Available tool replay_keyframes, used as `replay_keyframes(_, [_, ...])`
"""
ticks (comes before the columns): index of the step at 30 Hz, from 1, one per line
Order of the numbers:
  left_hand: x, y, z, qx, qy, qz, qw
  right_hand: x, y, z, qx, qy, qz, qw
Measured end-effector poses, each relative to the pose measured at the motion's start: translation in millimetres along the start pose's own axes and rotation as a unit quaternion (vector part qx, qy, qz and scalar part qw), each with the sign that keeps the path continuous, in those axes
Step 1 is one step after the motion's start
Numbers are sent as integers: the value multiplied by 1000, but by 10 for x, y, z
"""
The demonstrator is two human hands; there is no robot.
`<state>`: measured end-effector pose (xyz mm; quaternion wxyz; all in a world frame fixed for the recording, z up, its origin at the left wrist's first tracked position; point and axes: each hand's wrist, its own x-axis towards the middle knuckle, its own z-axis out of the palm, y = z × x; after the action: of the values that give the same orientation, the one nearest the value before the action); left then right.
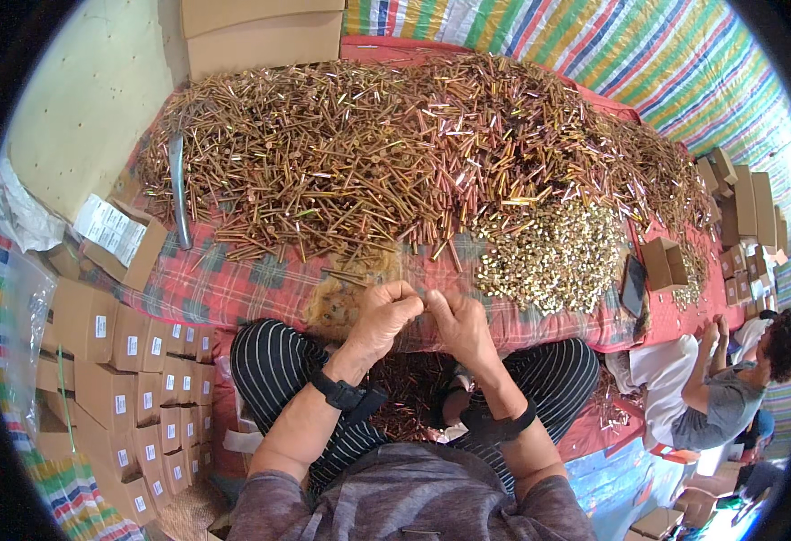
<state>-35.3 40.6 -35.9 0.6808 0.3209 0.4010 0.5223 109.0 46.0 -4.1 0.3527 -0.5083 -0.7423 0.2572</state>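
My left hand (pixel 382 317) and my right hand (pixel 461 326) meet in front of my lap, fingertips almost touching. Both are closed in a pinch; whatever lies between the fingers is too small and hidden to name. Beyond them a large heap of thin copper-coloured rods (pixel 323 153) spreads over a red plaid cloth (pixel 260 284). Right of the rods, a pile of short shiny brass-coloured pieces (pixel 553 257) lies near my right hand. Close to my left hand, the cloth has a worn, yellowish patch (pixel 341 298). More rods (pixel 404 397) lie low down between my legs.
Stacked small cardboard boxes (pixel 138 397) stand at the left. A curved metal bar (pixel 179 189) rests at the heap's left edge. A dark phone (pixel 632 285) and an open box (pixel 664 263) sit right of the brass pile. Another person (pixel 720 388) sits at the right.
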Motion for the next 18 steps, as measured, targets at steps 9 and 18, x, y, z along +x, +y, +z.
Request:
replay_keyframes(9, [-16,167,-105,312,-204,13,928,-58,120,-164,1,-136,89,987])
replay_keyframes(18, [-14,787,-224,285,130,177,933,223,71,732,-120,-22,-128,984])
